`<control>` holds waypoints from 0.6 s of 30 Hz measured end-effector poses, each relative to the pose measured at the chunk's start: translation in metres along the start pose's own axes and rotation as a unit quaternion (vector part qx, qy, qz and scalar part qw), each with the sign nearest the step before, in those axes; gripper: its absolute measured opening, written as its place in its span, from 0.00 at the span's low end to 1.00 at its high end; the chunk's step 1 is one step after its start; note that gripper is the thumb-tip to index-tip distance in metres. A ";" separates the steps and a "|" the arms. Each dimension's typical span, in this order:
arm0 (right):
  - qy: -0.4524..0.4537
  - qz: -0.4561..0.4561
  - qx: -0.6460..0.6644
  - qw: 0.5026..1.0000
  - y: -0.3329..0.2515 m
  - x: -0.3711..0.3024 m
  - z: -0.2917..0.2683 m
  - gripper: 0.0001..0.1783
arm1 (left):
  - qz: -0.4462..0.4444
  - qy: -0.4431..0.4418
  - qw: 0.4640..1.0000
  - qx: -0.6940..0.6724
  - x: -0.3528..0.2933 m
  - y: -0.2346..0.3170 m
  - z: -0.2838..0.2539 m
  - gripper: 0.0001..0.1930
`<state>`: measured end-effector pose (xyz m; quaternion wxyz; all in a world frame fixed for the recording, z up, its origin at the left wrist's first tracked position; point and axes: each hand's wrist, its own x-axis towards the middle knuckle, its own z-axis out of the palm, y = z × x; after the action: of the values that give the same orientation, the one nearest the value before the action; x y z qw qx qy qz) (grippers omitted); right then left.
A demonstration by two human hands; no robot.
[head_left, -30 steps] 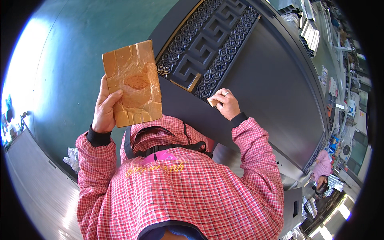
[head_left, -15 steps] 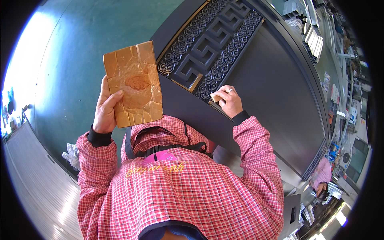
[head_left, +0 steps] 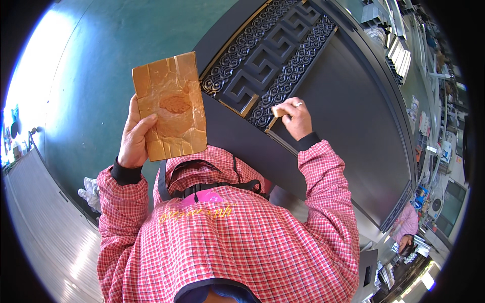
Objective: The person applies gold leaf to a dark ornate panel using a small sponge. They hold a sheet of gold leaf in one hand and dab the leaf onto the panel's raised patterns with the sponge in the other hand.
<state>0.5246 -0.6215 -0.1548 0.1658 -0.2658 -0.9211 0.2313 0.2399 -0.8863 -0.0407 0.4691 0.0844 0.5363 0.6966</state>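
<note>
While clamping the left hand on a gold-coated cardboard sheet at its lower left edge, with the thumb laid flat across the front, turns the creased face up toward the camera, beyond the red checked jacket and left of the dark door panel. Bears on that sheet, much like a shallow palette, a leaf-shaped orange-brown patch near the middle, surrounded by glossy gold coating.

Pinches in the right hand, with thumb and fingertips closed on it, a small tan pad, perhaps sponge, though mostly hidden by the grip. Holds that pad at the right edge of the rosette border, near its lower end; cannot tell from this angle whether touching or just above.

Shows a gold trim strip turning a corner below the Greek-key relief. Offers plain flat surface on the door panel to the right of the right hand, out to a raised rim. Opens, left of the cardboard sheet, onto a wide stretch of green floor, bounded lower down by a whitish plastic bundle and a ribbed grey sheet. Includes at far right silvery metal profiles and, lower, a co-worker in pink, well apart from both hands.
</note>
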 end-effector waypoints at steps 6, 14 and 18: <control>-0.117 -0.046 0.054 0.991 -0.013 -0.002 0.019 0.13 | 0.001 0.009 1.000 -0.009 0.000 0.000 0.001 0.32; -0.066 -0.089 -0.009 0.994 -0.012 0.008 0.021 0.12 | 0.001 0.016 1.000 -0.004 -0.002 0.003 0.001 0.32; -0.128 -0.083 0.051 0.987 -0.017 0.002 0.018 0.12 | 0.003 0.008 1.000 -0.002 0.001 0.003 0.000 0.32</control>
<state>0.5082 -0.6392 -0.1603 0.0784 -0.1479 -0.9406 0.2953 0.2378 -0.8855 -0.0386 0.4632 0.0793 0.5386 0.6994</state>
